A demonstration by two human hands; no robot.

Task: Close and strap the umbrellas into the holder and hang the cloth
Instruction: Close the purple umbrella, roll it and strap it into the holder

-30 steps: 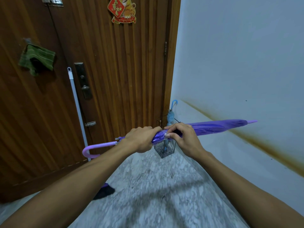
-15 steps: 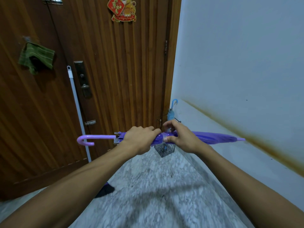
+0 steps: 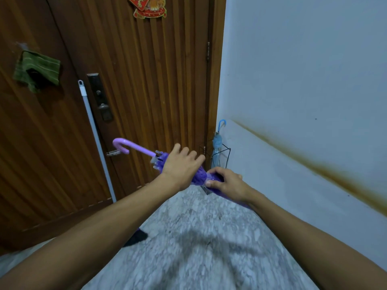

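Head view, folded purple umbrella (image 3: pixel 161 159), crook handle tilted up-left, both hands gripping

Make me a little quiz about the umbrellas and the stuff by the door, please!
1. True or false: the blue umbrella stands in the wire holder in the corner.
2. Which hand grips the purple umbrella nearer its hooked handle: A) left hand, B) right hand?
3. Fill in: the green cloth hangs on the ____.

Key: 1 true; 2 A; 3 door.
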